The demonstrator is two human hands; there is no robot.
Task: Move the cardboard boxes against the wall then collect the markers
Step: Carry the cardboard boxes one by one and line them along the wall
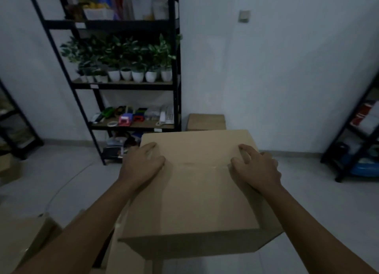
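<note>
Beyond the fingertips, a black shelf rack [114, 85] stands against the white wall [276, 68], with 1 small cardboard box [206, 122] at the wall's foot. Under both palms sits the large cardboard box [194, 195], closed. The left hand [143, 164] lies flat on its top, fingers spread, gripping nothing. The right hand [257, 168] presses there too, fingers curled and slightly arched. No markers can be made out.

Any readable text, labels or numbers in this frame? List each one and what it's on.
None readable.
Small white tags on the black shelf edges: too blurred to read.
Cardboard box under both hands: top shows no print.
Box by the wall: no print visible.
</note>
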